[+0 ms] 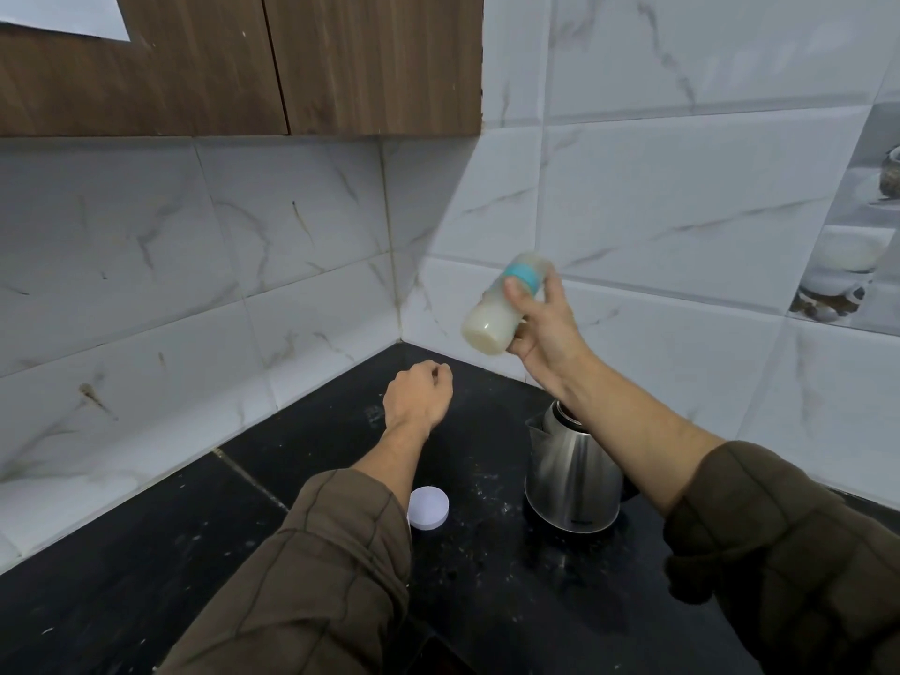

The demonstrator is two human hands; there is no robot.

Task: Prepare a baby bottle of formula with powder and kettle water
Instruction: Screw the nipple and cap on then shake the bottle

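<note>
The bottle (492,320) is up in the air, well above the counter (146,552) and near the right-hand wall (682,187), gripped by the right hand (545,328). Its long axis is tilted: the round base points down and to the left, towards the camera, and the capped top points up and to the right, towards the tiles. A teal ring (523,276) circles the neck just below the pale cap. Milky, cream-coloured liquid fills the lower, base end, and the upper body looks cloudy. The outline is slightly blurred. The right thumb (511,288) lies across the near side just below the ring, while the other fingers wrap round the far side, a little spread, one of them reaching past the ring. The heel of the hand sits beside the base. The left hand (419,394) hangs lower, over the counter near the corner, seen from the back, its fingers curled in to a fist with the thumb tucked against them. Whether anything is inside it cannot be told. A steel kettle (570,475) stands upright on the black counter under the right forearm, spout facing left. A white lid (428,507) lies flat on the counter, just beside the left sleeve (316,552) and apart from the kettle. Pale specks are scattered over the counter around them. A wooden cabinet (243,60) hangs above the left wall.
</note>
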